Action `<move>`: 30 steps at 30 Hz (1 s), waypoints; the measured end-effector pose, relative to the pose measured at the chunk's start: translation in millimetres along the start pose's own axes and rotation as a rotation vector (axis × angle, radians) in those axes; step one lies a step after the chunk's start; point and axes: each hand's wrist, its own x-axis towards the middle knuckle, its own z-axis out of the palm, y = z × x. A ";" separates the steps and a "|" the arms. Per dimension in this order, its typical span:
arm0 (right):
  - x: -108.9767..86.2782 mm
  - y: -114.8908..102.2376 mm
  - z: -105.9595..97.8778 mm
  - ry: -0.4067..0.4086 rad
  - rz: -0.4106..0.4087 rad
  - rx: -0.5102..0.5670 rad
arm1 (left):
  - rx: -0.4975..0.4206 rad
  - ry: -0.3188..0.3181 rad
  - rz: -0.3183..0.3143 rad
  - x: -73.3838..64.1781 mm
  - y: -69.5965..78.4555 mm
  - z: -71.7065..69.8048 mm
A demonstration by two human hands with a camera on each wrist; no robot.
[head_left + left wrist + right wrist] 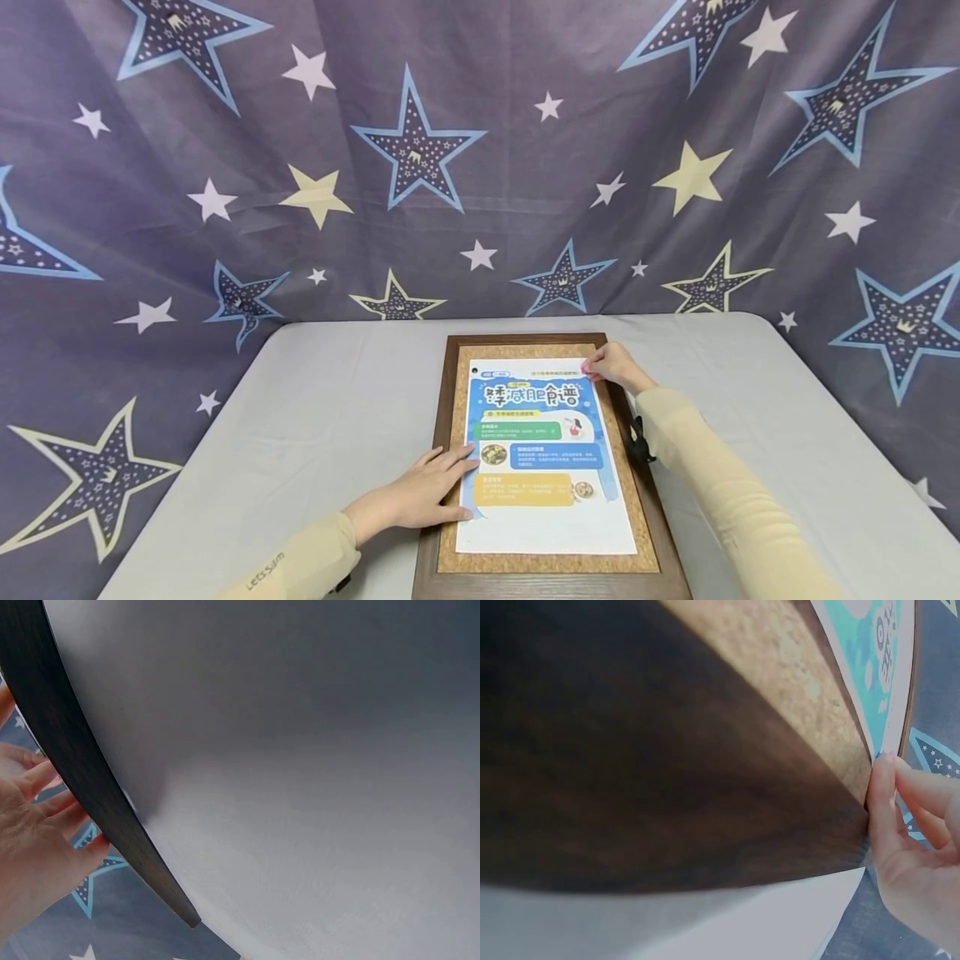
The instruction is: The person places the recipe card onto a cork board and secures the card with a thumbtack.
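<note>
1. Head view: bright, even light; the poster [546, 457] looks soft in fine detail.
2. Left wrist: worktop [322, 847] shadowed toward the top; wooden frame [82, 750] bowed by distortion.
3. Right wrist: cork [804, 684] brightly lit; wooden frame dark, blurred.

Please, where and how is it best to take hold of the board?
Probably by the long sides of its wooden frame, from left and right at once: they are straight and lie outside the paper, so a grip there need not touch it.
</note>
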 end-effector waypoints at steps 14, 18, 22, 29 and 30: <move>-120.6 -151.6 6.3 -0.043 -0.096 -0.002 | 0.009 -0.008 -0.011 -1.1 2.0 -1.7; -134.4 -170.2 8.7 -0.026 -0.069 -0.002 | 0.003 -0.007 -0.007 -1.2 1.3 -0.2; -170.6 -220.8 13.1 0.026 0.022 -0.052 | 0.003 0.001 0.001 -0.7 0.2 1.4; -203.9 -267.6 15.6 0.028 0.030 -0.075 | 0.004 -0.007 -0.008 0.1 0.3 0.4; -200.2 -262.0 14.9 0.029 0.024 -0.067 | 0.004 -0.008 -0.008 0.1 0.5 0.3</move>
